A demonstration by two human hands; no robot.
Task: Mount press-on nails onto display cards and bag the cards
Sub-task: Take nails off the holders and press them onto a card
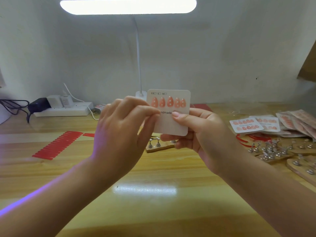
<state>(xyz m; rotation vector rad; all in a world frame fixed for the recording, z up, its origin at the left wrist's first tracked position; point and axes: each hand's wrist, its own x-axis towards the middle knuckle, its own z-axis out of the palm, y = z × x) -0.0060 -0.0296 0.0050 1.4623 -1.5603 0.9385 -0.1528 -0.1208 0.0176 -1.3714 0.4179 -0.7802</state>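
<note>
Display card (171, 123) raised upright over the desk centre, face toward the viewer, five peach nails (168, 102) along its top row. Pinched in the right hand (201, 132), thumb on the front, likely for steadiness. Left hand (123, 124) pinching the card's left edge, apparently seating another nail. Finished cards (246, 124) stacked far right.

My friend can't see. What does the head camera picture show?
Two hands hold up a white card with five pink nails in a row on top: the right hand grips it, and the left hand pinches its left edge. Finished cards lie on the wooden table to the right.
</note>
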